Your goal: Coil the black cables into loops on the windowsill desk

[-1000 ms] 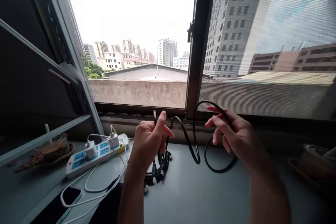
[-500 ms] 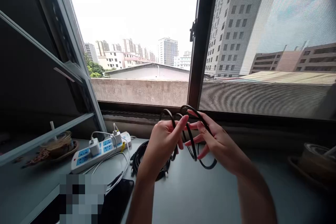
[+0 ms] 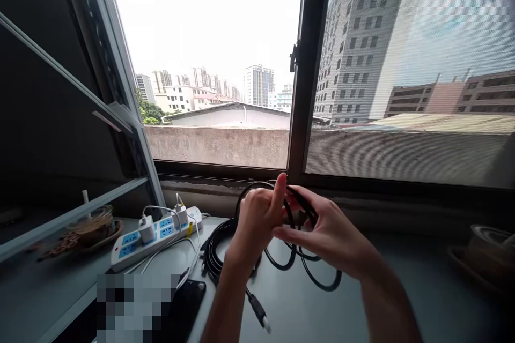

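Note:
Loops of a black cable (image 3: 337, 281) hang between my hands above the tabletop. My left hand (image 3: 257, 220) is closed round part of the cable, its thumb pointing up; its fingertips are mostly hidden. Close on its right, my right hand (image 3: 332, 230) grips the loops, with its thumb stretched toward my left hand. A plug with a metal tip (image 3: 258, 311) dangles below my left wrist; whether it belongs to the held cable I cannot tell. Behind my left forearm, another coiled black cable (image 3: 213, 241) lies on the table.
A white power strip (image 3: 156, 238) with blue sockets and plugged-in chargers sits at the left. A dark flat device (image 3: 195, 300) lies nearer me, partly blurred. Metal shelf rails (image 3: 147, 171) rise at the left. Cups stand at both sides. The window (image 3: 225, 161) is behind.
The cable loops are drawn closer together, and my right hand has closed on them. My hands have moved nearer each other. The metal-tipped plug now shows below my left wrist.

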Tool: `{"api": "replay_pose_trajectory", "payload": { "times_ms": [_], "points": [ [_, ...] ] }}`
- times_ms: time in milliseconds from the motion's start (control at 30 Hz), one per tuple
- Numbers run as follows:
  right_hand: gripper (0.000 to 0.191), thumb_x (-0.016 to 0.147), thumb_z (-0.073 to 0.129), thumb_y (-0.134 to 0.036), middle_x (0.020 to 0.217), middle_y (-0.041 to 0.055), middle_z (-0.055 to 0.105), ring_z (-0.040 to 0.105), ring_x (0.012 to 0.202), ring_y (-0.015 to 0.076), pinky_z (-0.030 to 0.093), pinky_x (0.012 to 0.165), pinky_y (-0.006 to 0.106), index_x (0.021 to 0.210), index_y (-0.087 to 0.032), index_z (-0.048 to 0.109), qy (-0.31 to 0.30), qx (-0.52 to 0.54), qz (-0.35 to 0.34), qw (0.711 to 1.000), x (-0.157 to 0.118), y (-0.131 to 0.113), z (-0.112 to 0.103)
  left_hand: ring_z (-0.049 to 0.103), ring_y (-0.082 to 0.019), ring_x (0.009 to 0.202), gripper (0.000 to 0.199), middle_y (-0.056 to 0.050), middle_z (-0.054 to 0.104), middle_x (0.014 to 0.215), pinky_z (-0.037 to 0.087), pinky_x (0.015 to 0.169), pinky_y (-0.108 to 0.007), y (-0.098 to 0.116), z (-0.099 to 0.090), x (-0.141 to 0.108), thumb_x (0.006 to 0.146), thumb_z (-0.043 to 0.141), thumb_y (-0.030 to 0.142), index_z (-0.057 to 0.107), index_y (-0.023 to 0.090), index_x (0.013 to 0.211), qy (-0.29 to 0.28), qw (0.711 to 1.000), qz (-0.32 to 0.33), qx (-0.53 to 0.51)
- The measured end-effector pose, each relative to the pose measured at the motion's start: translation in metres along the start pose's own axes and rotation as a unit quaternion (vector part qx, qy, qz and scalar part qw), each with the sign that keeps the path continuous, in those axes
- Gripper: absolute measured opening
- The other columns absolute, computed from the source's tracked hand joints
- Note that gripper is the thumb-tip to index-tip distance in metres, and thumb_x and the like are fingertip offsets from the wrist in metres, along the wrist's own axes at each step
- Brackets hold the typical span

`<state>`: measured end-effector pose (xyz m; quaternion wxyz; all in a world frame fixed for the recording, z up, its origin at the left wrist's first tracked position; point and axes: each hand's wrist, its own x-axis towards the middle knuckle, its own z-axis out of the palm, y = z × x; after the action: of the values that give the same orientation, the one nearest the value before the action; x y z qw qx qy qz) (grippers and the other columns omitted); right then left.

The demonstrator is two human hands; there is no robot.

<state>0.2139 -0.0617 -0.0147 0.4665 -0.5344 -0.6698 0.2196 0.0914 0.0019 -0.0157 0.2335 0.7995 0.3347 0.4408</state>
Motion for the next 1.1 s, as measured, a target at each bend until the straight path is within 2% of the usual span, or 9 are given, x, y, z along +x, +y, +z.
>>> {"api": "replay_pose_trajectory", "payload": {
  "times_ms": [133,200,300,433,600,700,800,967,1100],
  "points": [
    [0.044,0.079,0.057,-0.039,0.083,0.0011,0.066,0.045,0.039,0.0057,0.035,0.032,0.018,0.120,-0.024,0.053,-0.024,0.021,0.026,0.999,-0.003,0.007,-0.014,0.034,-0.006,0.033,0.051,0.004,0.037,0.032,0.032,0.045,-0.022,-0.001,-0.014,-0.005,0.087,0.042,0.040,0.061,0.018,0.045,-0.008,0.997,0.063,-0.039],
    [0.036,0.080,0.056,-0.036,0.084,0.0013,0.068,0.056,0.052,0.0105,0.042,0.040,0.019,0.114,-0.024,0.057,0.034,-0.006,0.017,0.999,-0.002,0.011,-0.022,0.033,-0.005,0.034,0.032,0.006,0.037,0.033,0.030,0.042,-0.021,0.000,-0.019,-0.007,0.084,0.051,0.033,0.071,0.018,0.065,0.055,0.990,0.122,-0.052],
    [0.030,0.077,0.059,-0.033,0.079,0.0013,0.069,0.063,0.082,0.0180,0.047,0.058,0.022,0.106,-0.025,0.063,0.164,-0.073,-0.007,0.984,0.001,0.015,-0.027,0.040,-0.006,0.040,0.011,0.006,0.046,0.040,0.034,0.045,-0.021,0.000,-0.021,-0.007,0.077,0.062,0.020,0.072,0.018,0.071,0.190,0.949,0.247,-0.045],
    [0.026,0.073,0.063,-0.041,0.076,0.0013,0.070,0.064,0.069,0.0171,0.045,0.057,0.025,0.094,-0.026,0.069,0.295,-0.144,-0.007,0.944,0.003,0.012,-0.022,0.048,-0.008,0.051,0.017,0.005,0.057,0.055,0.042,0.054,-0.023,0.000,-0.020,-0.005,0.068,0.071,0.014,0.069,0.021,0.083,0.294,0.897,0.330,-0.006],
    [0.025,0.073,0.063,-0.043,0.068,-0.0006,0.068,0.062,0.057,0.0148,0.042,0.054,0.025,0.092,-0.028,0.070,0.323,-0.157,-0.031,0.933,0.001,0.010,-0.019,0.053,-0.017,0.085,0.035,0.000,0.062,0.074,0.044,0.082,-0.033,-0.005,-0.020,0.001,0.065,0.074,0.032,0.063,0.022,0.097,0.227,0.935,0.267,0.062],
    [0.023,0.074,0.064,-0.040,0.068,-0.0006,0.067,0.061,0.053,0.0118,0.043,0.053,0.023,0.090,-0.025,0.070,0.343,-0.126,-0.057,0.929,0.002,0.016,-0.026,0.050,-0.021,0.099,0.048,-0.006,0.058,0.104,0.042,0.087,-0.038,-0.023,-0.011,0.010,0.070,0.069,0.036,0.055,0.023,0.115,0.177,0.961,0.191,0.088],
    [0.019,0.074,0.065,-0.033,0.067,-0.0011,0.065,0.056,0.049,0.0081,0.043,0.050,0.020,0.089,-0.023,0.070,0.342,-0.091,-0.089,0.931,0.001,0.018,-0.032,0.051,-0.022,0.102,0.048,-0.008,0.057,0.106,0.039,0.090,-0.041,-0.045,0.001,0.021,0.078,0.060,0.033,0.049,0.022,0.123,0.118,0.980,0.131,0.089],
    [0.013,0.072,0.066,-0.026,0.048,-0.0051,0.054,0.050,0.044,0.0064,0.039,0.044,0.018,0.085,-0.023,0.070,0.300,0.007,-0.131,0.945,-0.005,0.011,-0.030,0.056,-0.020,0.102,0.037,-0.008,0.062,0.108,0.041,0.089,-0.032,-0.046,0.009,0.026,0.082,0.054,0.030,0.056,0.020,0.117,0.003,0.991,0.067,-0.115],
    [0.011,0.072,0.067,-0.026,0.044,-0.0056,0.051,0.045,0.041,0.0053,0.034,0.041,0.018,0.082,-0.025,0.070,0.314,0.085,-0.171,0.930,0.001,0.017,-0.029,0.063,-0.018,0.091,0.028,-0.007,0.068,0.095,0.047,0.078,-0.025,-0.029,0.003,0.020,0.086,0.048,0.035,0.067,0.018,0.098,-0.069,0.935,0.063,-0.342]
  ]
}}
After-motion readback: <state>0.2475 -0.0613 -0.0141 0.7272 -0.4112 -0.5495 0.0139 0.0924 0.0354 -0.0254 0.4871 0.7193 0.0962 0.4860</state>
